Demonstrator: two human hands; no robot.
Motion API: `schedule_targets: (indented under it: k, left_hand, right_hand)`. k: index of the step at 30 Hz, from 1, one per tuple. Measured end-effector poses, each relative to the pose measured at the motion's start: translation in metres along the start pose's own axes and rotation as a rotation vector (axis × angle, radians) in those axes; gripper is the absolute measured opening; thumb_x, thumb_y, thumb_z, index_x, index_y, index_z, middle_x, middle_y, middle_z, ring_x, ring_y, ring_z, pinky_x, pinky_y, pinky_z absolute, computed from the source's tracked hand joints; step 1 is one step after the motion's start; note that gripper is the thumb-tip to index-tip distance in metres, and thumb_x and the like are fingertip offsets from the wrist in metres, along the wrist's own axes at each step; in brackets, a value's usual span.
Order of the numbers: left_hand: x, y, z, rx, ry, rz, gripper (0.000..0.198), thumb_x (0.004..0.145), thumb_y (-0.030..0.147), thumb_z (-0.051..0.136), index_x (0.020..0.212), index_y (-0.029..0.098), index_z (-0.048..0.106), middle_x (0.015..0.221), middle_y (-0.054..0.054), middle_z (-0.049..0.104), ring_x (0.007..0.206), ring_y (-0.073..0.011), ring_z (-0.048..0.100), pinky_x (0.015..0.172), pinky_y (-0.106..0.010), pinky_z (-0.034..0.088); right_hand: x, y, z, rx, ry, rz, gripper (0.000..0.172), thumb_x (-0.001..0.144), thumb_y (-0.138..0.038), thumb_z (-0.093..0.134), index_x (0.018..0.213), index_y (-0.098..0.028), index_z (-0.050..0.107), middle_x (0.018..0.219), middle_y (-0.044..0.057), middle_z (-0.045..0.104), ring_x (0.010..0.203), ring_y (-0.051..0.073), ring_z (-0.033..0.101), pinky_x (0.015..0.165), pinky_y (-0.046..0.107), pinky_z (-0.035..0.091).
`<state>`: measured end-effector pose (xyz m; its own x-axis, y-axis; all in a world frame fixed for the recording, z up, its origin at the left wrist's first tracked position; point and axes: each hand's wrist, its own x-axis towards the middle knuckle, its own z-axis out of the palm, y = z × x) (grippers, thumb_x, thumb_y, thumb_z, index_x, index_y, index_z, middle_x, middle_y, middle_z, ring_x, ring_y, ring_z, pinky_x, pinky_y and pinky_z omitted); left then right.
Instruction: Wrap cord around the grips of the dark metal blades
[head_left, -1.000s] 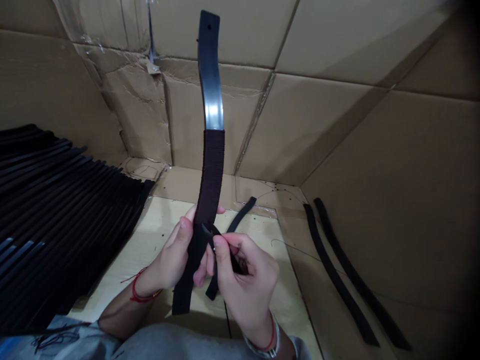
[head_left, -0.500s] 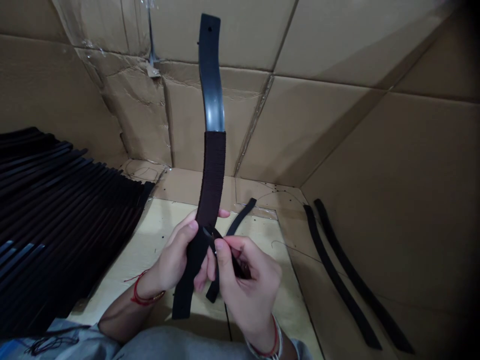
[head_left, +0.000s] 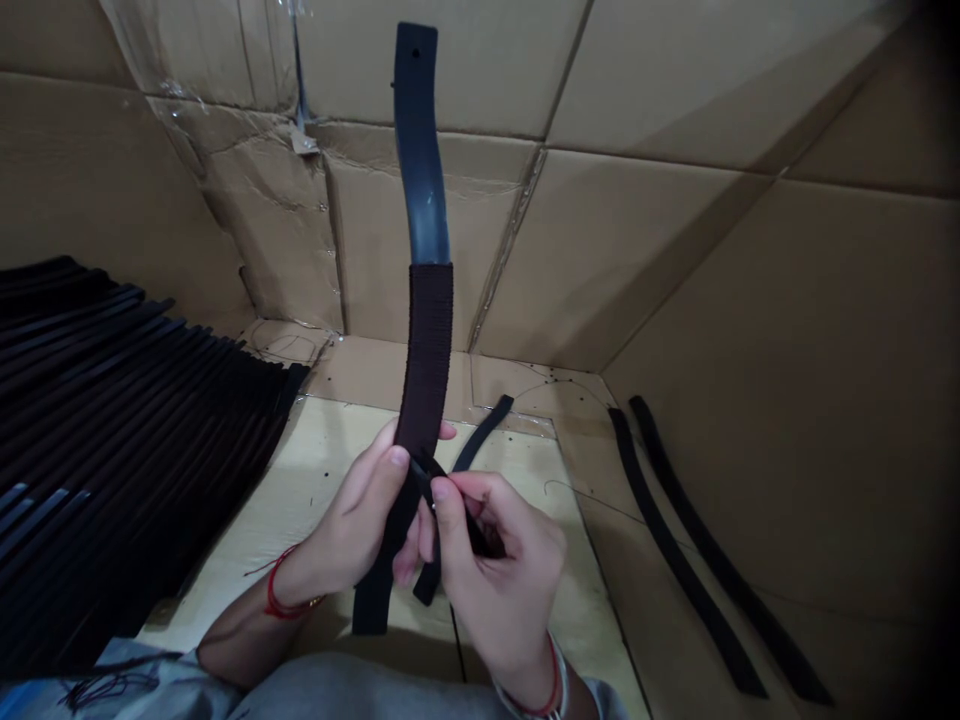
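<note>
Your left hand (head_left: 349, 520) clenches the black strip (head_left: 429, 360), its long axis nearly upright and its curved bare end pointing up, high above the worktop (head_left: 315, 480), while your right hand (head_left: 502, 570) pinches a narrow dark strap (head_left: 480, 432) against it.

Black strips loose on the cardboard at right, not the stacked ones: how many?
2, side by side on the cardboard floor: the left strip, the right strip. More may lie out of view.

The black strip (head_left: 417, 150) bears ribbed dark-maroon cord wrapping (head_left: 429, 350).
</note>
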<state>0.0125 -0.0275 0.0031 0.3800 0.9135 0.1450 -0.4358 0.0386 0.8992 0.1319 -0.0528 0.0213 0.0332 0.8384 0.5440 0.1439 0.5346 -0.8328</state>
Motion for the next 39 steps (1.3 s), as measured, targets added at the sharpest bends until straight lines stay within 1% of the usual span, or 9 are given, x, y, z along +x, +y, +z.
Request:
schedule_targets:
  k: [4, 7, 14, 18, 21, 27, 30, 34, 39]
  left_hand:
    - [0.001, -0.002, 0.007, 0.148, 0.076, 0.050, 0.044, 0.098, 0.048, 0.034, 0.127, 0.019, 0.047, 0.048, 0.006, 0.054, 0.031, -0.0079, 0.047, 0.033, -0.015, 0.036]
    - [-0.002, -0.002, 0.011, 0.222, 0.092, 0.046, 0.043, 0.097, 0.049, 0.035, 0.125, 0.019, 0.048, 0.051, 0.006, 0.053, 0.032, -0.0070, 0.046, 0.033, -0.015, 0.036]
    - [-0.003, 0.001, 0.006, 0.123, 0.015, -0.029, 0.043, 0.097, 0.047, 0.037, 0.127, 0.018, 0.047, 0.052, 0.005, 0.057, 0.033, -0.0069, 0.049, 0.036, -0.015, 0.039]
    - [0.000, 0.000, 0.000, -0.072, 0.020, 0.022, 0.051, 0.097, 0.052, 0.028, 0.130, 0.016, 0.044, 0.048, 0.003, 0.061, 0.029, -0.0087, 0.049, 0.031, -0.014, 0.035]
    - [0.000, 0.000, -0.002, -0.106, 0.046, 0.079, 0.055, 0.097, 0.053, 0.026, 0.132, 0.014, 0.043, 0.050, 0.001, 0.064, 0.028, -0.0092, 0.050, 0.030, -0.014, 0.035]
    - [0.000, 0.000, 0.001, -0.156, -0.020, 0.093, 0.051, 0.098, 0.052, 0.028, 0.129, 0.015, 0.045, 0.050, 0.001, 0.064, 0.029, -0.0090, 0.050, 0.030, -0.013, 0.035]
    - [0.000, -0.004, 0.002, -0.152, -0.043, 0.086, 0.050, 0.098, 0.051, 0.027, 0.128, 0.017, 0.046, 0.051, 0.001, 0.064, 0.029, -0.0093, 0.050, 0.031, -0.014, 0.035]
    - [-0.005, -0.010, 0.005, -0.041, -0.007, 0.036, 0.049, 0.098, 0.050, 0.028, 0.128, 0.016, 0.048, 0.045, 0.005, 0.057, 0.030, -0.0084, 0.048, 0.038, -0.017, 0.041]
    - [-0.004, -0.008, 0.007, 0.061, -0.017, -0.041, 0.049, 0.097, 0.050, 0.033, 0.129, 0.016, 0.047, 0.048, 0.005, 0.056, 0.033, -0.0083, 0.049, 0.036, -0.016, 0.038]
  right_hand:
    - [-0.003, 0.006, 0.005, -0.129, 0.137, -0.023, 0.014, 0.089, -0.009, 0.058, 0.080, -0.020, 0.058, 0.044, -0.009, 0.056, 0.032, 0.009, 0.057, 0.036, 0.018, 0.045]
    - [-0.005, 0.008, 0.007, -0.180, 0.171, -0.041, 0.012, 0.088, -0.010, 0.059, 0.081, -0.020, 0.058, 0.041, -0.010, 0.054, 0.029, 0.008, 0.055, 0.036, 0.017, 0.045]
    - [-0.004, 0.005, 0.004, -0.199, 0.149, -0.089, 0.012, 0.088, -0.009, 0.059, 0.082, -0.019, 0.058, 0.040, -0.010, 0.054, 0.030, 0.007, 0.054, 0.035, 0.015, 0.043]
    - [-0.002, 0.003, 0.003, -0.065, 0.027, -0.004, 0.015, 0.091, -0.010, 0.055, 0.080, -0.020, 0.056, 0.050, -0.007, 0.060, 0.039, 0.009, 0.062, 0.041, 0.015, 0.050]
    - [-0.002, 0.001, 0.002, -0.011, -0.009, 0.027, 0.016, 0.092, -0.013, 0.052, 0.079, -0.020, 0.056, 0.052, -0.005, 0.060, 0.042, 0.011, 0.065, 0.042, 0.018, 0.053]
    - [0.001, 0.001, 0.006, -0.049, 0.097, -0.017, 0.015, 0.091, -0.015, 0.056, 0.077, -0.021, 0.056, 0.046, -0.008, 0.055, 0.034, 0.008, 0.059, 0.034, 0.014, 0.046]
    - [0.001, 0.001, 0.009, -0.017, 0.119, 0.018, 0.016, 0.092, -0.017, 0.054, 0.077, -0.021, 0.055, 0.043, -0.009, 0.052, 0.031, 0.008, 0.057, 0.031, 0.014, 0.044]
    - [-0.005, 0.005, 0.009, -0.036, 0.152, 0.052, 0.014, 0.092, -0.018, 0.055, 0.079, -0.020, 0.055, 0.040, -0.010, 0.051, 0.027, 0.009, 0.055, 0.028, 0.015, 0.039]
    - [-0.010, 0.011, 0.007, -0.061, 0.183, 0.073, 0.008, 0.091, -0.019, 0.057, 0.083, -0.020, 0.056, 0.039, -0.011, 0.049, 0.026, 0.010, 0.055, 0.025, 0.015, 0.036]
